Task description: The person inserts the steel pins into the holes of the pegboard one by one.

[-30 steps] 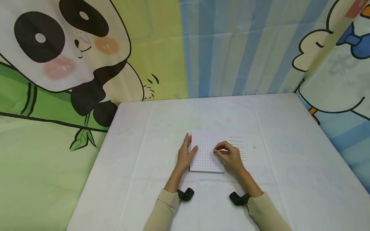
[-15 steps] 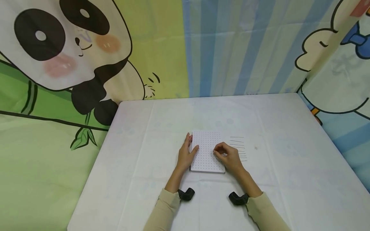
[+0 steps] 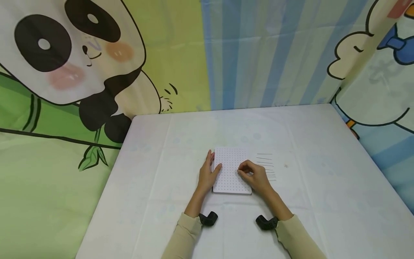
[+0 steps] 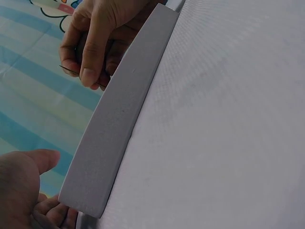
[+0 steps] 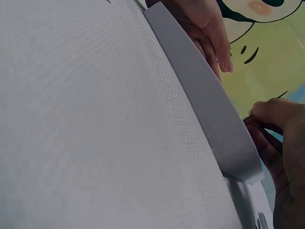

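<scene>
Left hand (image 3: 207, 175) flat, fingers straight against board (image 3: 230, 169) edge on desk (image 3: 323, 172); right hand (image 3: 255, 175) pinching thin pin (image 4: 66, 70) over board; more pins (image 3: 266, 166) beside.

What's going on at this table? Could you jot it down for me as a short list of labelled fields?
Surface: white cloth-covered table
Main item: white rectangular foam board dotted with small holes, lying flat
Left hand: rests against the board's left edge, fingers straight
Right hand: pinches a thin dark pin over the board's right side
Nearby: row of thin dark pins on the cloth, right of the board
Backdrop: cartoon panda curtain
</scene>
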`<state>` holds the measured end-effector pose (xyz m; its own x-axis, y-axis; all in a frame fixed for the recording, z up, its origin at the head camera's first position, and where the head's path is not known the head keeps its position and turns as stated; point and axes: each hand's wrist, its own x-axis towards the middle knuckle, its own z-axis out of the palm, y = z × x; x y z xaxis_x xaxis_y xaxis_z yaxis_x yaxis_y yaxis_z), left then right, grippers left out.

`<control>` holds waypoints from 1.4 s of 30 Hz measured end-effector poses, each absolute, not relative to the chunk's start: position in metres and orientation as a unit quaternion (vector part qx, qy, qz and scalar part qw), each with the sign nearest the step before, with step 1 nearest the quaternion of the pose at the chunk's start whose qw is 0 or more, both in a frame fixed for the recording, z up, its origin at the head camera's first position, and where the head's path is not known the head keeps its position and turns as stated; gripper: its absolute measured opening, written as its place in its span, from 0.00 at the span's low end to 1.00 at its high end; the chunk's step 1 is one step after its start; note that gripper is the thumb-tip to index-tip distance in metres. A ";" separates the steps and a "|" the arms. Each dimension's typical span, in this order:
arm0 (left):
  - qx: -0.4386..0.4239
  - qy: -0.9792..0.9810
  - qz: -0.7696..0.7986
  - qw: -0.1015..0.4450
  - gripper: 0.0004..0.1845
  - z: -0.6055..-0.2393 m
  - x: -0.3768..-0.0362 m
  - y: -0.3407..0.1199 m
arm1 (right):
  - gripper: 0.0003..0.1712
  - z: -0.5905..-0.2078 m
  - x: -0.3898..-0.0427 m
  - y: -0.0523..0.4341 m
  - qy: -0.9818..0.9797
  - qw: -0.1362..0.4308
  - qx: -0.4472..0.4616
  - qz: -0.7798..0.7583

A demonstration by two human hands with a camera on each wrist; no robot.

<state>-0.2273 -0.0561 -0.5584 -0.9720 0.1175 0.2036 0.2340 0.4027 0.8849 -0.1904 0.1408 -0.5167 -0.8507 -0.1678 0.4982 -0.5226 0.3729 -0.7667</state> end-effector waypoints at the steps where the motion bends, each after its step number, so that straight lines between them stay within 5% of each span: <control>1: -0.103 -0.835 -0.537 0.054 0.38 -0.558 -0.227 -0.056 | 0.09 -0.517 -0.191 0.140 -0.811 0.169 0.212 0.518; 26: -0.106 -0.834 -0.539 0.057 0.37 -0.559 -0.226 -0.057 | 0.13 -0.518 -0.188 0.149 -0.790 0.123 0.214 0.562; 42: -0.107 -0.850 -0.512 0.056 0.33 -0.559 -0.226 -0.058 | 0.11 -0.526 -0.174 0.209 -0.757 0.192 0.174 0.600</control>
<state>-0.2261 -0.0578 -0.5590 -0.9708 0.1239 0.2054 0.2395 0.4524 0.8591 -0.1739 0.2085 -0.5264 -0.8661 -0.0334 0.4987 -0.4931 0.2194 -0.8418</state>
